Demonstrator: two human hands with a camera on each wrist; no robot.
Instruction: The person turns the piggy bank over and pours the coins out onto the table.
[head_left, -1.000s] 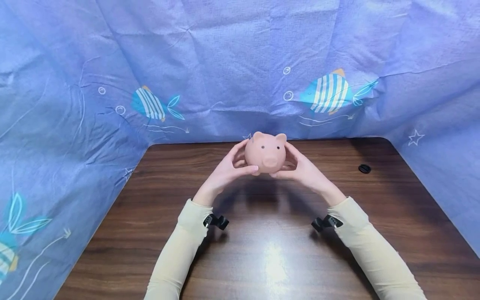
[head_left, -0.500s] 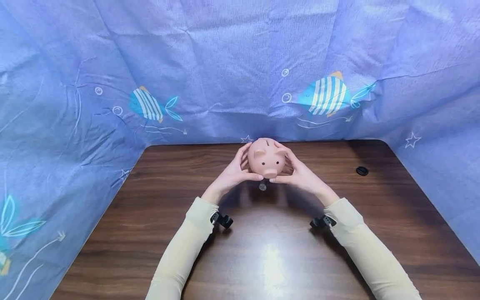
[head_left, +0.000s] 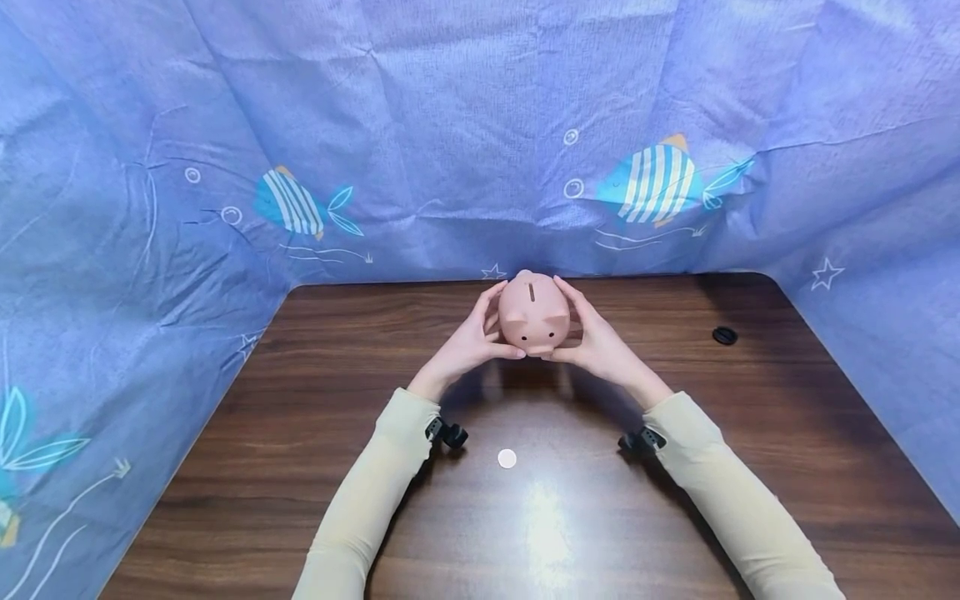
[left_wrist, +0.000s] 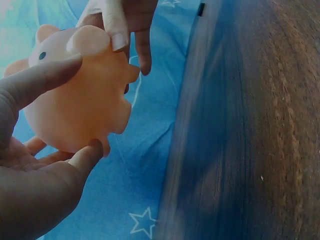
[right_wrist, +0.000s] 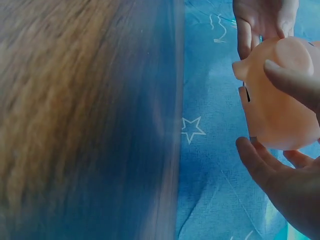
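Note:
A pink piggy bank (head_left: pixel 533 312) is held up near the table's far edge, its snout towards me and the coin slot on its back showing. My left hand (head_left: pixel 467 343) grips its left side, thumb at the snout and fingers curled behind. On the other side my right hand (head_left: pixel 603 346) holds it the same way. The left wrist view shows the pig's stubby feet (left_wrist: pixel 120 116) above the left fingertips (left_wrist: pixel 92 152). A dark opening shows on its underside in the right wrist view. A pale round coin (head_left: pixel 507 458) lies on the table between the forearms.
The brown wood-grain table (head_left: pixel 315 400) has a small black round disc (head_left: pixel 724 335) towards its far right. A blue cloth (head_left: pixel 450 108) printed with striped fish and stars hangs along the back and both sides. Small black cameras (head_left: pixel 453 435) sit at both wrists.
Both hands have tipped the piggy bank so its back and slot face me more. A coin has dropped from beneath it and come towards me onto the table.

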